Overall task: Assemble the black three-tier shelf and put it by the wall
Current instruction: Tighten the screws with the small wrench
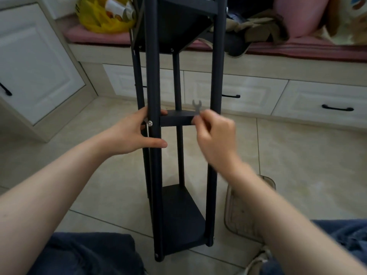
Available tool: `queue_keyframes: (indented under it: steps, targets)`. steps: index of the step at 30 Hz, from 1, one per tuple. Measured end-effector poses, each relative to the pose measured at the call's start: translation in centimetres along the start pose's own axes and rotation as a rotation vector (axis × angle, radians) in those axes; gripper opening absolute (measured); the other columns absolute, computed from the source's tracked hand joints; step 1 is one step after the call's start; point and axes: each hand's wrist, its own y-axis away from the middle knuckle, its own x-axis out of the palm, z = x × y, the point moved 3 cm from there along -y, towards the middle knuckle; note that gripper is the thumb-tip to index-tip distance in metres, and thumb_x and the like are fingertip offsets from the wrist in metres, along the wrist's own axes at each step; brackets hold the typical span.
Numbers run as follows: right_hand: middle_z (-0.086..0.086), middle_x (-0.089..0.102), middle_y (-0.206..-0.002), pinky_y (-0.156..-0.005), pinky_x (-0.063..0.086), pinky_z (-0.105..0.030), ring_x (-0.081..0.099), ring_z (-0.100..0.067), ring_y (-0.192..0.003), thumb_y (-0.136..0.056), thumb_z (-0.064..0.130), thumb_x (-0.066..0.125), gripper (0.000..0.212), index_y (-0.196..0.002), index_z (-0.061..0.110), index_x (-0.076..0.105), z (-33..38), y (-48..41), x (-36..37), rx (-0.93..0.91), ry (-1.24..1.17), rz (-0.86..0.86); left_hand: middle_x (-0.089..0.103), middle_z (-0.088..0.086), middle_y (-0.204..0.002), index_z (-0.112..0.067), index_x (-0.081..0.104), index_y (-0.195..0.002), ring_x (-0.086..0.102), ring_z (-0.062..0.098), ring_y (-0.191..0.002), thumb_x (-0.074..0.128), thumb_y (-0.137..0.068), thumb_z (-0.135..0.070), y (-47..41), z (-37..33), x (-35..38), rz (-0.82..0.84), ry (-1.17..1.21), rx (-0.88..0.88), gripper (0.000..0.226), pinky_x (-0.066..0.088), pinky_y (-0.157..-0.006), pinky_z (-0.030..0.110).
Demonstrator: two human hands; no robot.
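Head view: black shelf [216, 80] stands upright between the person's knees [89, 254]. Left hand [137, 133] wraps fingers round its front-left post [153, 86] at the middle tier [174, 120], beside a silver screw [150, 122]; right hand [214, 133] pinches a flat wrench [197, 107] at that tier's front edge. Advised: brace post, seat wrench squarely before turning. Count: three tiers, four posts, one wrench

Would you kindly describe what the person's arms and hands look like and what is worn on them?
The left hand and right hand are bare: no gloves, rings or watch show. Both forearms are bare too, no sleeves in view. The right hand is motion-blurred.
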Motion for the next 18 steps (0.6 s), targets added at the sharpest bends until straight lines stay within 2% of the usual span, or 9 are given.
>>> queue_keyframes:
  steps: [2, 4, 6, 8, 11, 12, 15, 18]
  targets:
    - [-0.004, 0.067, -0.08, -0.068, 0.055, -0.042, 0.063, -0.021, -0.072, -0.099, 0.019, 0.051, 0.022, -0.091, 0.011, 0.07, 0.3, -3.0, -1.6, 0.092, 0.1, 0.101, 0.048, -0.016, -0.143, -0.042, 0.045, -0.141, 0.043, 0.009, -0.136, 0.076, -0.053, -0.065, 0.2, 0.0, 0.1, 0.004, 0.012, -0.013, 0.096, 0.036, -0.116, 0.037]
    - [-0.003, 0.069, -0.086, -0.066, 0.054, -0.029, 0.065, -0.017, -0.079, -0.097, 0.018, 0.052, 0.023, -0.09, 0.013, 0.073, 0.2, -5.3, -3.5, 0.153, 0.133, 0.166, 0.048, -0.015, -0.143, -0.044, 0.045, -0.14, 0.043, 0.01, -0.136, 0.077, -0.053, -0.065, 0.3, 0.0, 0.1, 0.013, 0.011, -0.01, 0.095, 0.036, -0.118, 0.04]
    - [0.003, 0.068, -0.088, -0.062, 0.044, -0.016, 0.062, -0.006, -0.082, -0.095, 0.021, 0.056, 0.02, -0.088, 0.017, 0.074, -0.2, -6.3, -5.1, 0.191, 0.157, 0.245, 0.048, -0.016, -0.143, -0.045, 0.045, -0.139, 0.043, 0.01, -0.136, 0.077, -0.054, -0.064, 0.5, -0.1, 0.1, 0.024, -0.001, -0.01, 0.093, 0.036, -0.118, 0.041]
    - [0.009, 0.066, -0.091, -0.063, 0.038, -0.011, 0.056, 0.002, -0.082, -0.092, 0.023, 0.061, 0.017, -0.089, 0.02, 0.077, -0.9, -6.5, -6.0, 0.223, 0.164, 0.316, 0.048, -0.019, -0.141, -0.045, 0.046, -0.139, 0.043, 0.009, -0.136, 0.079, -0.055, -0.061, 0.6, -0.2, 0.2, 0.023, 0.012, -0.013, 0.092, 0.036, -0.118, 0.041]
    - [0.018, 0.06, -0.084, -0.061, 0.037, -0.004, 0.053, 0.006, -0.08, -0.09, 0.026, 0.067, 0.012, -0.084, 0.022, 0.077, -1.7, -6.4, -6.8, 0.256, 0.156, 0.335, 0.047, -0.025, -0.134, -0.042, 0.047, -0.14, 0.043, 0.006, -0.134, 0.085, -0.061, -0.049, 0.5, -0.5, 0.4, 0.021, 0.033, -0.011, 0.087, 0.036, -0.117, 0.036]
    - [0.017, 0.062, -0.087, -0.066, 0.041, -0.007, 0.055, 0.003, -0.084, -0.089, 0.027, 0.069, 0.012, -0.083, 0.023, 0.078, -1.8, -6.4, -6.9, 0.284, 0.124, 0.345, 0.046, -0.027, -0.132, -0.042, 0.048, -0.14, 0.042, 0.006, -0.134, 0.086, -0.062, -0.046, 0.4, -0.6, 0.4, 0.026, 0.038, -0.015, 0.087, 0.036, -0.116, 0.035]
    - [0.004, 0.069, -0.107, -0.088, 0.051, -0.026, 0.06, -0.011, -0.105, -0.089, 0.025, 0.069, 0.011, -0.088, 0.021, 0.079, -1.9, -6.4, -7.0, 0.385, -0.047, 0.39, 0.044, -0.031, -0.129, -0.04, 0.048, -0.14, 0.042, 0.007, -0.135, 0.088, -0.064, -0.039, 0.4, -0.6, 0.3, 0.055, 0.053, -0.025, 0.085, 0.034, -0.116, 0.033]
    - [0.001, 0.068, -0.115, -0.09, 0.053, -0.027, 0.06, -0.013, -0.112, -0.093, 0.021, 0.065, 0.014, -0.093, 0.018, 0.078, -1.3, -6.6, -6.5, 0.413, -0.214, 0.394, 0.047, -0.02, -0.137, -0.04, 0.049, -0.14, 0.041, 0.012, -0.138, 0.089, -0.07, -0.029, 0.5, -0.6, -0.1, 0.068, 0.049, -0.037, 0.081, 0.033, -0.118, 0.035]
